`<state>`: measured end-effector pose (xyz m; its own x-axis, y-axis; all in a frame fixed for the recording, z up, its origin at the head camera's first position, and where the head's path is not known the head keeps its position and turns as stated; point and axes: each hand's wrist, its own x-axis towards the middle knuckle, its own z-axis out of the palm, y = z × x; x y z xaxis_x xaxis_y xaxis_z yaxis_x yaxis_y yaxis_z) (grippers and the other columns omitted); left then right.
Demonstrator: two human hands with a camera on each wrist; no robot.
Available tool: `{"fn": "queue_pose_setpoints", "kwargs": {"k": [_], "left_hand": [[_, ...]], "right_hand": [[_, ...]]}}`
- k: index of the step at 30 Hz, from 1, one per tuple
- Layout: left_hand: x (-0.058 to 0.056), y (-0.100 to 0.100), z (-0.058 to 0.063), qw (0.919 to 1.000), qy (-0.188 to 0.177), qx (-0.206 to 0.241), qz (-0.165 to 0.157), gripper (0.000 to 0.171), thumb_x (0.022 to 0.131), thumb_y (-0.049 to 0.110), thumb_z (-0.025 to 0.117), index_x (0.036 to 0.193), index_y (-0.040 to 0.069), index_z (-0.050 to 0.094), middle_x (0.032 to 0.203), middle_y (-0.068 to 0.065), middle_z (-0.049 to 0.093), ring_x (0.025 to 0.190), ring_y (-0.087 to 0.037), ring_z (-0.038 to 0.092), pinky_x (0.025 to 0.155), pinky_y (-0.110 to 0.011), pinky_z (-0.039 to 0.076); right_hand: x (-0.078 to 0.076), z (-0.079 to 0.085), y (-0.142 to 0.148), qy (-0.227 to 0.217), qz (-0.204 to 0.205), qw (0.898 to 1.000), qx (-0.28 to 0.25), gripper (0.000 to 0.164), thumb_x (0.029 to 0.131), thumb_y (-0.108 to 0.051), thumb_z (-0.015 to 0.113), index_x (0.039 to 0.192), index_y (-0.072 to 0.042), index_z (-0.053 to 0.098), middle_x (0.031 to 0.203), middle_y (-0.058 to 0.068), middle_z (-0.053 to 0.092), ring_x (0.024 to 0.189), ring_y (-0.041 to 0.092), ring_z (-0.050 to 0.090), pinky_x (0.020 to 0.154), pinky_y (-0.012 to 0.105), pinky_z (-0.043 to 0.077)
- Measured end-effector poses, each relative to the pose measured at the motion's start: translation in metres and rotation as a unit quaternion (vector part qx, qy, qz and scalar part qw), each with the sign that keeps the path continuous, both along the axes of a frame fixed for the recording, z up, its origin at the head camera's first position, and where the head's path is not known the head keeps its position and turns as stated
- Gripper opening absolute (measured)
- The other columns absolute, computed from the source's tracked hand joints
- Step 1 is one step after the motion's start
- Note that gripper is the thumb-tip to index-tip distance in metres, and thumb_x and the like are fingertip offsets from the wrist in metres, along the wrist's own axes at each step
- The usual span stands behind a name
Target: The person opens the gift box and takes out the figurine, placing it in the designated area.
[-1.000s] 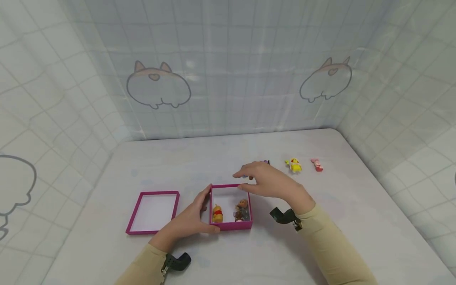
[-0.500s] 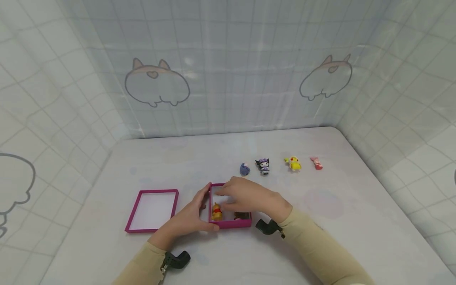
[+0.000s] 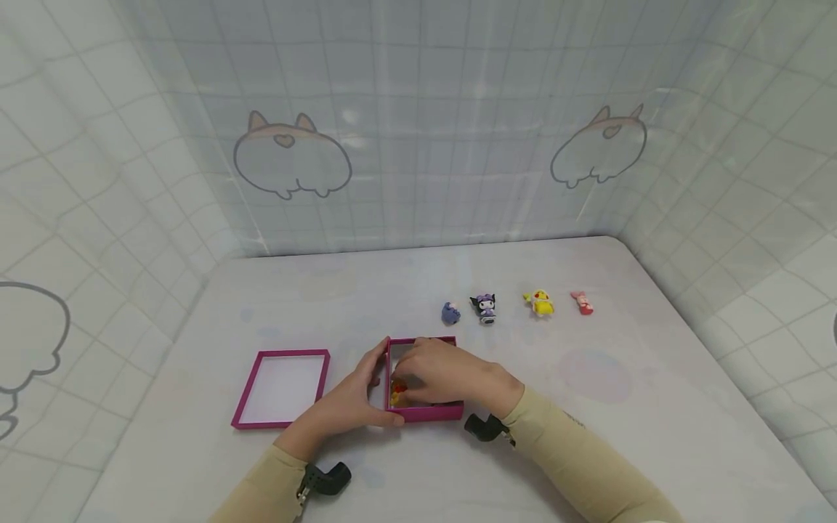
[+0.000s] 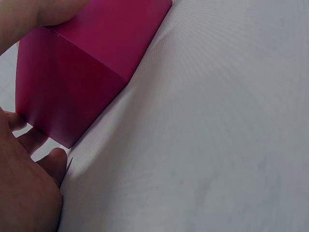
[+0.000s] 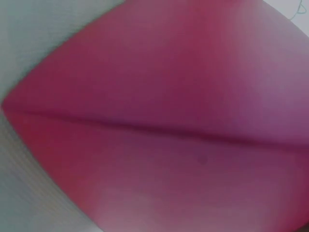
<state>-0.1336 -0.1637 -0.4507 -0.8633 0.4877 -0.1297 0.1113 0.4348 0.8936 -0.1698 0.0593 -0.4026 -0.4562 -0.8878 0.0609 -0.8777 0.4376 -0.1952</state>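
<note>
My left hand grips the left side of a magenta box, thumb at the front corner and fingers along the side. In the left wrist view the outer walls of the box show, with thumb above and fingertips beyond. My right hand reaches down inside the box, fingers bent and pinching a small yellow bear figurine with a red top, at the left inside. The other figurines in the box are hidden under this hand. Only magenta box walls fill the right wrist view.
A magenta-rimmed white lid lies left of the box. Behind, in a row, are a blue figurine, a black-and-purple one, a yellow one and a pink one. A tiled-pattern curtain surrounds the table.
My right hand has come down from above the box's back right corner into the box, and its fingers have closed in on the bear figurine. The left hand stays on the box.
</note>
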Motion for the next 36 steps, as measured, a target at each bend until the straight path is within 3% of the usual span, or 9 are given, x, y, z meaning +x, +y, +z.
{"fn": "queue_pose_setpoints", "kwargs": {"k": [7, 21, 30, 36], "left_hand": [[0.0011, 0.0001, -0.0006, 1.0, 0.005, 0.006, 0.0, 0.128, 0.061, 0.043, 0.092, 0.159, 0.032, 0.009, 0.161, 0.005, 0.017, 0.143, -0.017, 0.025, 0.112, -0.042, 0.035], [0.0018, 0.0017, -0.0017, 0.9999, 0.001, -0.007, 0.008, 0.128, 0.06, 0.046, 0.092, 0.158, 0.037, 0.009, 0.16, 0.009, 0.019, 0.143, -0.013, 0.026, 0.111, -0.041, 0.036], [0.003, 0.0022, -0.0001, 0.9998, -0.002, -0.019, 0.01, 0.127, 0.061, 0.048, 0.091, 0.157, 0.038, 0.009, 0.161, 0.008, 0.017, 0.143, -0.017, 0.028, 0.112, -0.043, 0.035], [0.0023, 0.0023, -0.0004, 0.9998, -0.002, -0.019, 0.01, 0.127, 0.061, 0.047, 0.091, 0.157, 0.038, 0.009, 0.16, 0.009, 0.017, 0.143, -0.016, 0.028, 0.111, -0.043, 0.035]], "right_hand": [[0.0017, -0.002, -0.0005, -0.005, 0.002, 1.0, 0.012, 0.024, 0.087, -0.042, 0.076, 0.105, -0.027, 0.076, 0.089, -0.02, 0.067, 0.086, 0.005, 0.054, 0.079, 0.023, 0.047], [0.0018, -0.007, 0.0001, 0.001, -0.022, 0.999, 0.023, 0.029, 0.085, -0.045, 0.077, 0.107, -0.026, 0.075, 0.092, -0.021, 0.067, 0.089, 0.008, 0.057, 0.084, 0.026, 0.049], [0.0035, -0.0042, 0.0017, 0.019, -0.052, 0.994, 0.091, 0.045, 0.081, -0.044, 0.08, 0.121, -0.025, 0.072, 0.108, -0.014, 0.069, 0.101, 0.013, 0.055, 0.093, 0.031, 0.048], [0.0019, -0.0056, 0.0015, 0.028, -0.041, 0.995, 0.088, 0.042, 0.082, -0.045, 0.08, 0.117, -0.024, 0.073, 0.101, -0.016, 0.069, 0.097, 0.011, 0.056, 0.092, 0.028, 0.047]]}}
